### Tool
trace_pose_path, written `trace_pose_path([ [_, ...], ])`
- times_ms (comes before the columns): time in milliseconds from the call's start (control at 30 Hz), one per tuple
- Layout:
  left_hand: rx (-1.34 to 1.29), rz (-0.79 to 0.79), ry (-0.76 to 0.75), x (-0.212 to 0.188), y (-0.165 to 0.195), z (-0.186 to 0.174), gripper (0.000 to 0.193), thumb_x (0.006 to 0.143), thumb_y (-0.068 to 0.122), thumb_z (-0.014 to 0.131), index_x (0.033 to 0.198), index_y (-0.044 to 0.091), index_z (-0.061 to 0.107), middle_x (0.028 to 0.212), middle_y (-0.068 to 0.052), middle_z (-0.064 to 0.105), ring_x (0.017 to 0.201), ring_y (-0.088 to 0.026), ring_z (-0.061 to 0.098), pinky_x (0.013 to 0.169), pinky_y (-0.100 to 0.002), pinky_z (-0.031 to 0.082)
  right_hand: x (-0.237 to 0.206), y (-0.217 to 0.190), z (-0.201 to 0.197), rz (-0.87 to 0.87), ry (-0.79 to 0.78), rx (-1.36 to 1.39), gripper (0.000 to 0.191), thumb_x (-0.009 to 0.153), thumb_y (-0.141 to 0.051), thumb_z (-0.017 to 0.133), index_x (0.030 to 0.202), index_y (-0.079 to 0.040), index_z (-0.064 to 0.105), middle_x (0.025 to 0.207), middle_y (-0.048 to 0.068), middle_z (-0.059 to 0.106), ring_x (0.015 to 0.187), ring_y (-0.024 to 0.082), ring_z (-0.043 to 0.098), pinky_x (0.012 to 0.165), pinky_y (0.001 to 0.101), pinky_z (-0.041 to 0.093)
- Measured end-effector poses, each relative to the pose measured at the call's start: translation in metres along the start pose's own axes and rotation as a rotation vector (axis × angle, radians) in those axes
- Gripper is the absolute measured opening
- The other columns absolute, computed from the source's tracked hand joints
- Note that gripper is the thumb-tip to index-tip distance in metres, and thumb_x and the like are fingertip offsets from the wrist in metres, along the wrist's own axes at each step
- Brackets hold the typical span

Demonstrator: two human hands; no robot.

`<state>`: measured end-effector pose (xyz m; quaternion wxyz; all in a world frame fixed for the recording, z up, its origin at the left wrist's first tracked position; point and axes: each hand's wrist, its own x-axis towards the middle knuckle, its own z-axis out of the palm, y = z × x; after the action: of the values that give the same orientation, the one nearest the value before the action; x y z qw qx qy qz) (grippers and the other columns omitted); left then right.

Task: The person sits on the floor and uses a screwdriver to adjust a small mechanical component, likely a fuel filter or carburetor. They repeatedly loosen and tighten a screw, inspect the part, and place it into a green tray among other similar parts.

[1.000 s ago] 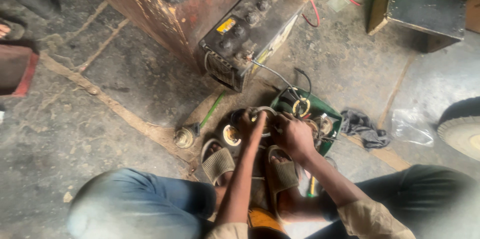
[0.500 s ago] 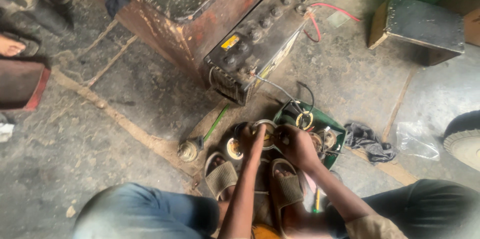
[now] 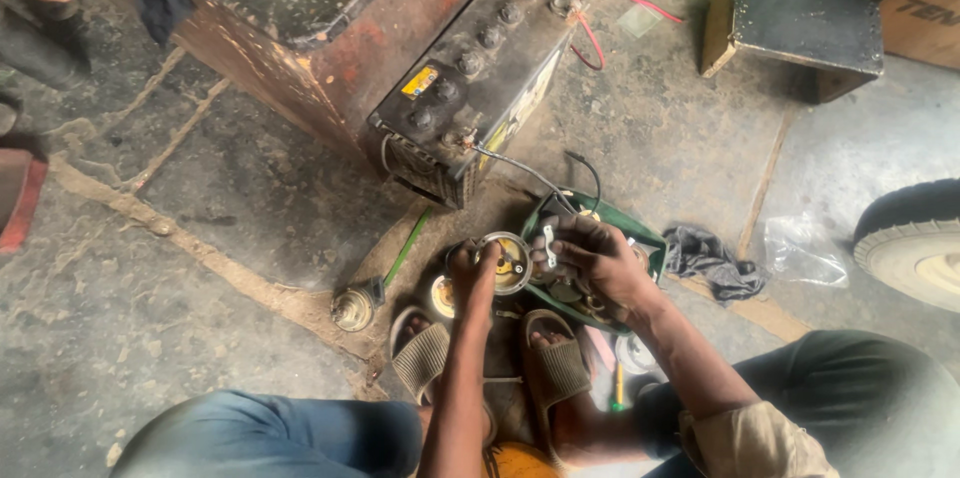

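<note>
Round part: a small round metal housing (image 3: pixel 510 263) with a pale, brass-coloured inside sits just above the floor, in front of the person's two sandalled feet (image 3: pixel 545 363) and near the lower corner of the dark battery (image 3: pixel 470 88).
Left hand: the left hand (image 3: pixel 468 266) touches the left rim of the round part; its fingers (image 3: pixel 462 250) are closed on that rim, as far as the view shows.
Right hand: the right hand (image 3: pixel 600 263) lies to the right of the part, over the green tray (image 3: pixel 650 243). Its fingers (image 3: pixel 552 250) are together, pinched on a small light metal piece (image 3: pixel 548 246); what the piece is I cannot tell.
Key relation: the round part lies to the left of the right fingers, just beside them, with its open face turned up toward the camera. The left hand is the nearer one, because it already touches the part.
Wires: thin dark wires (image 3: pixel 540 173) run from the battery corner down to the tray.
Nearby: a screwdriver with green handle (image 3: pixel 405 253) lies on the floor to the left; a dark rag (image 3: pixel 710 258) lies to the right of the tray.
Change: compared with the earlier frames, both hands remain at the same part. The small light piece now shows between the right fingers, where before a ring shape stood above the tray.
</note>
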<state>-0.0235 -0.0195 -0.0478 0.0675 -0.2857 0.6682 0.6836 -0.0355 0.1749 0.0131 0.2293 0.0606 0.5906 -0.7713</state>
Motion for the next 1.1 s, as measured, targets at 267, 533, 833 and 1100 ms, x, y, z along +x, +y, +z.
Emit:
trace_pose_path([
  [267, 0.188, -0.104, -0.047, 0.003, -0.01, 0.005, 0.092, 0.088, 0.06, 0.059, 0.154, 0.002, 0.032, 0.153, -0.024, 0.04, 0.137, -0.036, 0.047, 0.111, -0.05, 0.042, -0.011, -0.017, 0.001, -0.091, 0.012, -0.138, 0.047, 0.089, -0.003, 0.061, 0.135, -0.008, 0.062, 0.112, 0.004, 0.074, 0.08, 0.013, 0.068, 0.061, 0.023, 0.052],
  [533, 0.131, -0.046, -0.136, -0.004, 0.005, 0.006, 0.077, 0.083, 0.051, 0.059, 0.138, -0.003, 0.058, 0.132, -0.026, 0.066, 0.12, -0.036, 0.071, 0.1, -0.046, 0.057, -0.009, -0.02, -0.006, -0.203, 0.126, -0.261, 0.011, 0.097, -0.003, 0.066, 0.108, -0.001, 0.065, 0.094, 0.011, 0.075, 0.073, 0.014, 0.066, 0.057, 0.0235, 0.048],
  [833, 0.209, 0.116, -0.052, -0.009, -0.001, 0.008, 0.083, 0.089, 0.044, 0.065, 0.152, -0.003, 0.039, 0.137, -0.025, 0.052, 0.119, -0.03, 0.058, 0.096, -0.046, 0.052, -0.022, -0.018, 0.019, -0.393, 0.199, -0.44, 0.017, 0.099, -0.004, 0.062, 0.114, -0.002, 0.065, 0.092, 0.005, 0.072, 0.078, 0.009, 0.067, 0.067, 0.024, 0.056],
  [1100, -0.08, 0.03, -0.179, -0.019, 0.017, 0.006, 0.053, 0.079, 0.034, 0.069, 0.119, -0.001, 0.066, 0.113, -0.019, 0.073, 0.1, -0.027, 0.073, 0.089, -0.037, 0.059, -0.011, 0.002, 0.011, -0.282, 0.204, -0.15, 0.008, 0.1, -0.003, 0.063, 0.107, 0.001, 0.064, 0.083, 0.006, 0.07, 0.068, 0.01, 0.065, 0.06, 0.023, 0.053],
])
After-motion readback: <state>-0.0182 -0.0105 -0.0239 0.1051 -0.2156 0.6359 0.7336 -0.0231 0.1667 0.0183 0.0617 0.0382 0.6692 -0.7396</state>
